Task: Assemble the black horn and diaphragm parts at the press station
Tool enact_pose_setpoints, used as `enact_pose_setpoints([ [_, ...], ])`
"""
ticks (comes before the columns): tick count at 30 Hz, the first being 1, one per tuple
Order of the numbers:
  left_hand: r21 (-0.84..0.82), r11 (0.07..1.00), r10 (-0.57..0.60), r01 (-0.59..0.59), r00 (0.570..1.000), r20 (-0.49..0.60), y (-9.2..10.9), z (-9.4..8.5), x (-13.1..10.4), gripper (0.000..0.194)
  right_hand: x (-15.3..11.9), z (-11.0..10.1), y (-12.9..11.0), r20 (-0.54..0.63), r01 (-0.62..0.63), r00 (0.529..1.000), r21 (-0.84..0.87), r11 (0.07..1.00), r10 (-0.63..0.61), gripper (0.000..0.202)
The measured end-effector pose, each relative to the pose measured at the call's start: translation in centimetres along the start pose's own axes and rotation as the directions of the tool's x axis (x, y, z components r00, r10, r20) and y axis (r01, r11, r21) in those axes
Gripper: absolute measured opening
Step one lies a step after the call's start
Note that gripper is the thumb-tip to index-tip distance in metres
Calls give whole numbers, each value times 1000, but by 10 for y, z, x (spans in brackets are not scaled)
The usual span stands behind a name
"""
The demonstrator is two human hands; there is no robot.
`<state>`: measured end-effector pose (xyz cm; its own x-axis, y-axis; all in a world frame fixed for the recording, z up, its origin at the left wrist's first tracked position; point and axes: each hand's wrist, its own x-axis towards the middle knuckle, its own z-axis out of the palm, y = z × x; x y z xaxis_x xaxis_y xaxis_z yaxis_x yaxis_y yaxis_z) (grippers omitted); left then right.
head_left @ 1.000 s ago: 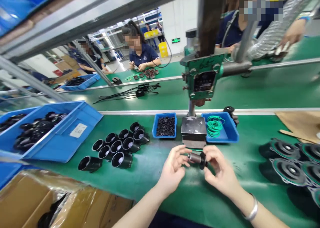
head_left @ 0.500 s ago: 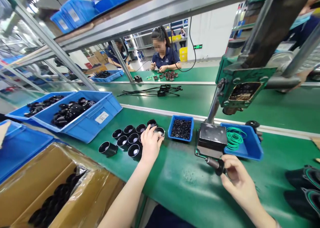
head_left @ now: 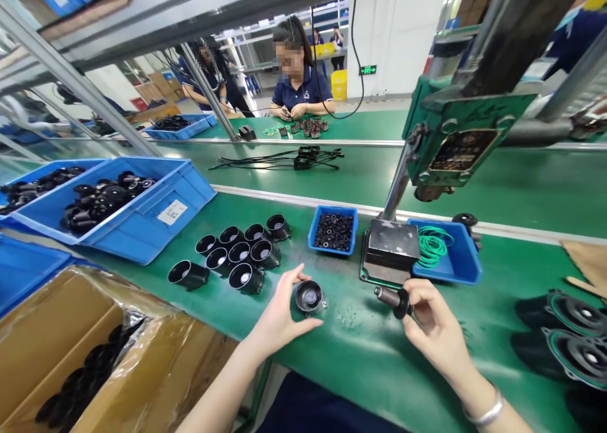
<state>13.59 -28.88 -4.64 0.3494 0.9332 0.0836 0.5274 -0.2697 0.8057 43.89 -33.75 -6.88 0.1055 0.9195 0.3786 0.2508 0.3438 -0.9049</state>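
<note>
My left hand (head_left: 284, 313) is spread around a black cylindrical housing (head_left: 308, 296) that stands on the green bench with its mouth up. Its thumb and fingers are apart, and whether they touch the wall I cannot tell. Between thumb and fingers of my right hand (head_left: 434, 313) is a black flanged part with a grey shaft (head_left: 392, 298), held above the bench with the shaft pointing left. To the left of my left hand, several similar black housings (head_left: 239, 252) stand grouped; one at the near left lies tilted.
A green press (head_left: 455, 142) rises at right over a black metal block (head_left: 392, 243). Blue bins hold small black rings (head_left: 333, 231), green rings (head_left: 434, 246) and black parts (head_left: 111, 199). Larger black housings (head_left: 578, 351) stand at right, a cardboard box (head_left: 156, 370) at left. A co-worker (head_left: 303, 79) sits opposite.
My left hand has brought one housing from beside the group toward me, and its fingers have spread. My right hand still holds the flanged shaft part. The view has shifted slightly.
</note>
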Motion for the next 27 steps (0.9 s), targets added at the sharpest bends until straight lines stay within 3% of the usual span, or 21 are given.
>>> enact_pose_setpoints([
  [2,-1,999,-45,45,997,-64,0,9,5,98,0,0,1,1,3,1000,-8,1000,-3,24],
  [3,-28,999,-41,40,998,-43,2,10,7,94,1,0,1,-1,9,1000,-13,1000,-9,24],
  [6,-88,995,57,-43,984,166,9,2,13,90,3,0,1,-9,23,1000,-13,1000,-23,24],
  [8,-24,997,81,-77,972,223,14,-6,14,99,4,0,-1,-8,23,1000,-6,1000,-23,24],
  [10,86,994,49,-65,983,174,18,-8,13,113,4,0,-2,-4,26,1000,3,1000,-26,24],
  [13,210,976,36,-51,996,76,24,4,11,125,3,0,-3,-8,29,1000,8,1000,-29,23],
  [19,418,908,44,24,987,-153,39,49,21,105,3,0,-2,-21,9,1000,7,1000,-9,19],
  [22,402,916,39,8,993,-109,41,52,30,89,5,-1,-1,-20,13,1000,-4,1000,-14,19],
  [25,311,945,102,-100,995,10,40,46,34,92,6,0,-1,-33,10,999,13,1000,-10,18],
  [27,344,931,131,-122,991,-1,41,43,34,85,8,1,0,-38,-6,999,31,999,7,16],
])
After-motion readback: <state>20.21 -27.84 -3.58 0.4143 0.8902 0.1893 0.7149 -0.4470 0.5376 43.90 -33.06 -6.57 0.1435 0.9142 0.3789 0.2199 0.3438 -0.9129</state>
